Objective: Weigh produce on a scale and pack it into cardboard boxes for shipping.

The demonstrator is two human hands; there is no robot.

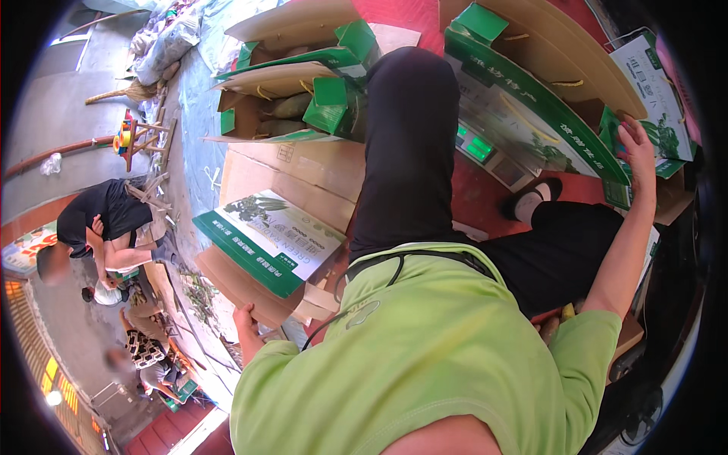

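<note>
My left hand (247, 326) is at the lower edge of a green and white cardboard carton (267, 235), its fingers bent around the brown flap. That carton lies tilted on a flattened brown cardboard sheet (311, 168). On the far right, my right hand (638, 148) grips the end of an open green carton (523, 83), with a small blue and pink thing, too small to make out, by the fingers. Beneath this carton is a scale with a lit green display (478, 148). My arms are spread wide on either side of my body.
Two open cartons (322, 91) stand ahead; green radishes (288, 106) show in the nearer one. Another white and green carton (644, 83) is at the far right. On the left, a seated person in black (106, 220) and another person (148, 345) sit beyond a blue sheet (199, 98).
</note>
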